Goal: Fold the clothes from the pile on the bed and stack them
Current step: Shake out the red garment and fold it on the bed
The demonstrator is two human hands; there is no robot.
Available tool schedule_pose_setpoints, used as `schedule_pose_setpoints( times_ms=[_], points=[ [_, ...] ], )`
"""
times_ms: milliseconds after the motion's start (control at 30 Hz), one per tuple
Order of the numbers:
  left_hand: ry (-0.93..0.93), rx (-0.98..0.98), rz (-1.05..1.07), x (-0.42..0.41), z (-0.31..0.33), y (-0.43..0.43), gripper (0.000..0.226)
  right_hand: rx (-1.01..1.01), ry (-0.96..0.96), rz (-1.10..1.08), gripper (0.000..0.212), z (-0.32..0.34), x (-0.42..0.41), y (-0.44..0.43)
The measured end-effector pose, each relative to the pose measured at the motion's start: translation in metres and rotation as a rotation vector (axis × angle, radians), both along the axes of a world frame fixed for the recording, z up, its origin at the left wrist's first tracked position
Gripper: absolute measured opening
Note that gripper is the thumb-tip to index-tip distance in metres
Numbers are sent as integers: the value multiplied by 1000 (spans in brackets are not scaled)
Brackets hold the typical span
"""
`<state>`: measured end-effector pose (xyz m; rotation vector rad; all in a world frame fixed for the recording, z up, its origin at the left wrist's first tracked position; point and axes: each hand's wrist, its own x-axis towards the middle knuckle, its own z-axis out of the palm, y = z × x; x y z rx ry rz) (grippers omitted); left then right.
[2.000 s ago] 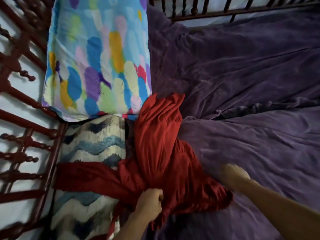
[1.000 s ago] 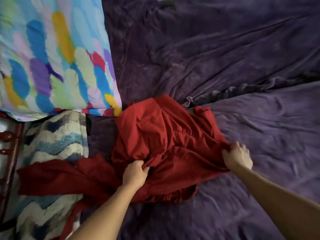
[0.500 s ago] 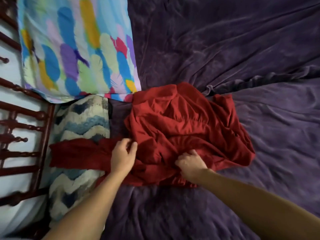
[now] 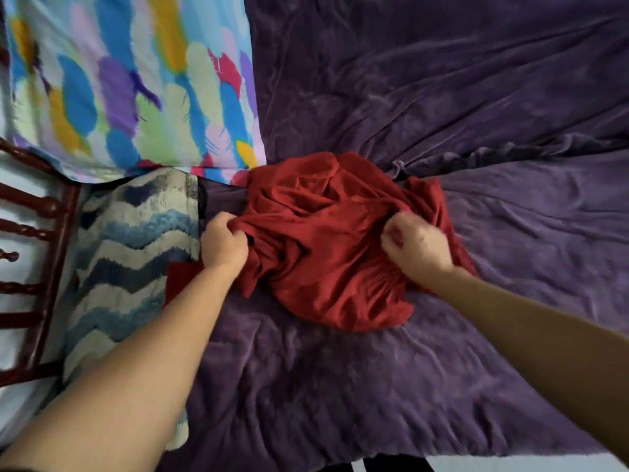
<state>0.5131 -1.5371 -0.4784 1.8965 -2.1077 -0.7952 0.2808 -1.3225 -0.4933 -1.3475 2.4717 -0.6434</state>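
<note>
A crumpled red garment [image 4: 326,253] lies bunched on the purple bed cover [image 4: 442,97] in the middle of the view. My left hand [image 4: 223,241] grips a fold at the garment's left edge. On the garment's right side, my right hand [image 4: 417,245] has its fingers curled into a bunch of the cloth. A small red piece [image 4: 182,277] of cloth shows under my left forearm, over the striped pillow.
A pillow with coloured feather print [image 4: 136,86] lies at the upper left. Below it sits a blue and cream zigzag pillow [image 4: 136,253]. A dark red wooden bed rail [image 4: 37,253] runs down the left edge. Wrinkled purple cover spreads to the right and front.
Both hands moved up and apart on the red garment and took new grips. The long red part that lay across the zigzag pillow has been gathered in toward the bunch.
</note>
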Motion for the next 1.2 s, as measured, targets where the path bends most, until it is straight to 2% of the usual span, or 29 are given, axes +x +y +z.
schedule_pose_setpoints(
  times_ms=[100, 133, 167, 233, 300, 367, 433, 467, 533, 633, 667, 733, 800, 833, 867, 900, 933, 1000, 1033, 1067, 1133, 1200],
  points=[
    [62, 71, 29, 0, -2, -15, 21, 469, -24, 338, 80, -34, 55, 27],
    [86, 104, 18, 1, -2, -16, 19, 607, 17, 369, 84, -44, 65, 35],
    [107, 135, -2, 2, -1, -18, 19, 674, 49, 342, 74, -56, 69, 43],
    [157, 200, -38, 2, 4, -23, 22, 690, 53, 209, 41, -61, 58, 45],
    [179, 252, -83, 3, 13, -30, 25, 539, -135, 12, 27, -47, 36, 36],
    [170, 259, -140, 1, 26, -34, 24, 274, -337, -194, 16, -11, 8, 18],
    [121, 215, -209, -3, 44, -33, 13, 38, -538, -343, 22, 41, -18, -9],
    [70, 172, -262, -5, 57, -31, 11, -61, -649, -386, 24, 73, -27, -22],
    [-1, 120, -358, -11, 85, -31, 27, -196, -796, -414, 24, 141, -42, -42],
    [-48, 55, -436, -18, 134, -37, 20, -290, -887, -399, 25, 234, -54, -58],
    [-82, 22, -470, -20, 150, -39, 25, -318, -913, -388, 23, 261, -55, -61],
    [-92, -47, -582, -29, 182, -35, 60, -404, -973, -383, 19, 313, -51, -66],
    [-2, -88, -718, -45, 220, -16, 100, -509, -1040, -369, 19, 359, -41, -64],
    [64, -84, -781, -54, 238, -4, 110, -552, -1086, -353, 21, 379, -35, -63],
    [131, -66, -838, -63, 253, 6, 111, -581, -1127, -334, 23, 398, -29, -60],
    [199, -57, -875, -73, 269, 19, 102, -604, -1164, -316, 24, 417, -22, -57],
    [283, -34, -885, -82, 281, 29, 84, -627, -1194, -302, 24, 434, -19, -51],
    [523, 52, -810, -98, 316, 45, 40, -701, -1251, -283, 27, 465, -19, -35],
    [654, 137, -743, -105, 335, 47, 25, -759, -1261, -278, 30, 479, -24, -23],
    [781, 245, -667, -110, 358, 50, 17, -820, -1251, -274, 33, 492, -30, -9],
    [955, 402, -563, -117, 402, 46, 17, -870, -1231, -274, 29, 513, -38, 24],
    [984, 402, -557, -120, 437, 40, 20, -884, -1233, -278, 7, 527, -37, 55]
  ],
)
